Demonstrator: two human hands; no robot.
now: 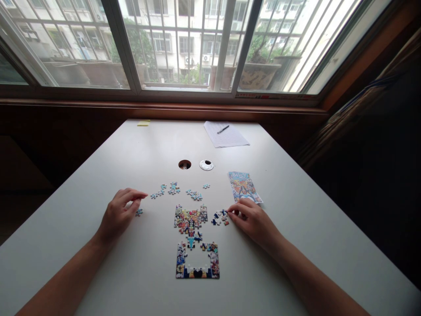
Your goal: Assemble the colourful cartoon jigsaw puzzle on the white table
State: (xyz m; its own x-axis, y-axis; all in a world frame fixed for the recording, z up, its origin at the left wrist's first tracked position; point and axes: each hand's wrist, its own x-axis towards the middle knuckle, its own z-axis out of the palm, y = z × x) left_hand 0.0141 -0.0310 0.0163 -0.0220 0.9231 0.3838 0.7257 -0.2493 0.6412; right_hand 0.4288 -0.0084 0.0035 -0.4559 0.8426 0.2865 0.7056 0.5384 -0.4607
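A partly joined colourful jigsaw (196, 240) lies on the white table (98, 175) in front of me. My left hand (120, 212) rests on the table with fingers loosely curled, beside a single loose piece (139, 212). My right hand (251, 219) lies on the table, its fingertips pressed together at a small cluster of pieces (220, 217) right of the jigsaw. More loose pieces (174, 189) are scattered behind the jigsaw. The printed reference picture (244, 186) lies just behind my right hand.
A sheet of paper (225, 134) with a pen (222, 129) lies at the far side, and a yellow sticky pad (144, 123) at the far left edge. A cable hole (184, 164) and its round cap (206, 165) sit mid-table. A window runs behind the table.
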